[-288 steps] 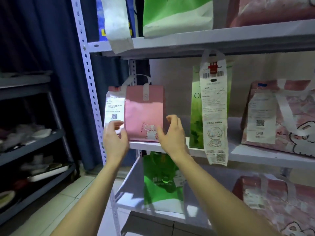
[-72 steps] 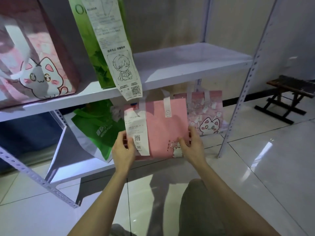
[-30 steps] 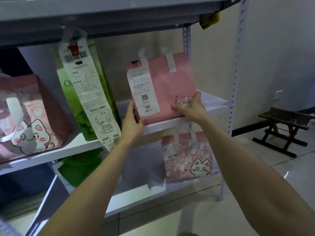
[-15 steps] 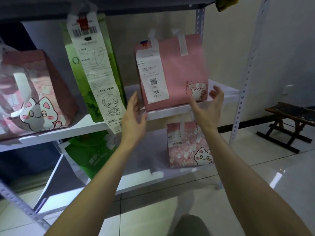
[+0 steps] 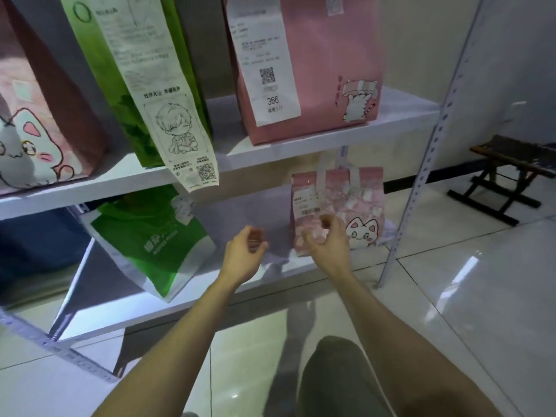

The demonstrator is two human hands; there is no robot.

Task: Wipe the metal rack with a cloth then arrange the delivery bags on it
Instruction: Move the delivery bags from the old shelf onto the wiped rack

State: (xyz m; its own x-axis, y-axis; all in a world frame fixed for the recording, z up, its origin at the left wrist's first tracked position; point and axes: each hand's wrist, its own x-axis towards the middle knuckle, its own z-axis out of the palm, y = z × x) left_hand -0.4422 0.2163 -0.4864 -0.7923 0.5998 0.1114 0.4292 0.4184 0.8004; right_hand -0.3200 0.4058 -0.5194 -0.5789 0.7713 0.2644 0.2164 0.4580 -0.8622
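**Spotter:** Head view: your right hand [image 5: 326, 240] hangs in front of the small cat bag [image 5: 358, 212], fingers loosely curled and empty. I cannot tell whether it touches the bag. Your left hand [image 5: 245, 251] is just left of that bag, curled the same way and gripping nothing.

**Second:** So where's the danger?

**Spotter:** The small cat bag stands upright near the front lip of the metal rack [image 5: 421, 182], on the lowest level. If you grab it low or by one side, I reckon it tips forward onto the tiles [image 5: 451, 296].

**Second:** And higher up?

**Spotter:** Directly above the small cat bag sits the plain pink bag [image 5: 325, 64], its base right at the lip. Raise the cat bag fast and its top could knock that one loose.

**Second:** Anything to the left of it?

**Spotter:** The green bag [image 5: 150, 245] slumps on its side, well left of the cat bag, with a corner over the edge. If your left forearm brushes it, it may slide off. Up and left of the cat bag, the long receipt [image 5: 171, 121] dangles low enough to snag a rising wrist.
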